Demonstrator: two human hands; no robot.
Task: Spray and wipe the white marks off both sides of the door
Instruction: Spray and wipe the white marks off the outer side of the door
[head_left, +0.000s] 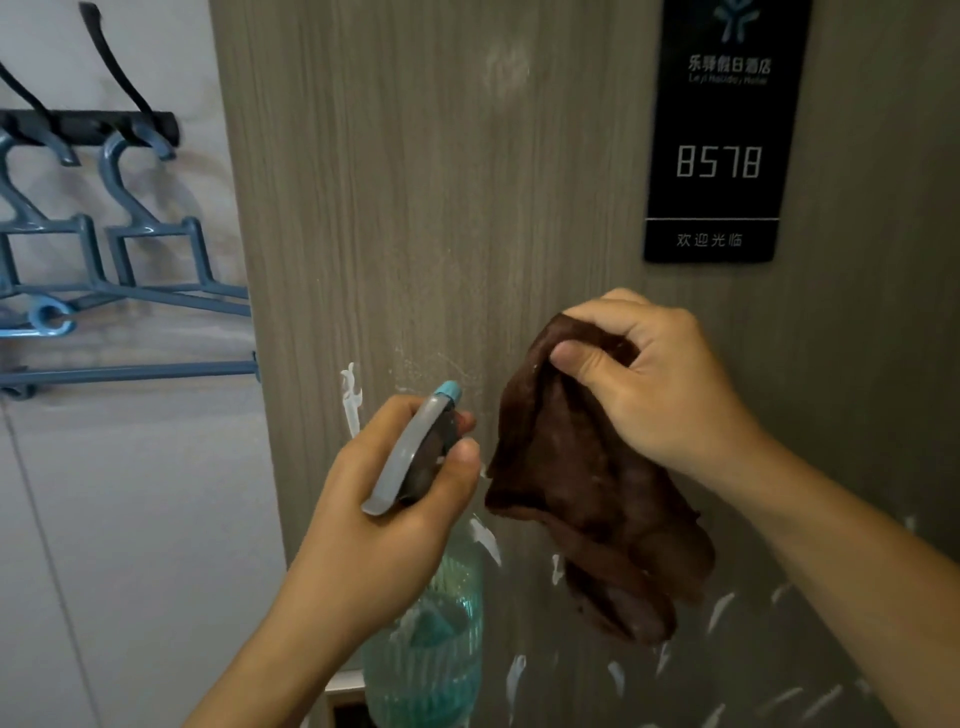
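A grey-brown wood-grain door (415, 208) fills the view. White marks (350, 395) streak its lower part, with more white streaks (719, 610) at the bottom right and a faint smear near the top. My left hand (384, 499) grips a translucent green spray bottle (426, 639) by its grey head, fingers curled round the trigger, the teal nozzle pointing at the door. My right hand (649, 384) pinches a dark brown cloth (587, 499) that hangs down in front of the door, just right of the bottle.
A black room-number plate (722, 130) reading 8578 is fixed to the door at the upper right. On the pale wall to the left, blue plastic hangers (119, 260) hang from a black hook rail (88, 130). The door's left edge runs beside them.
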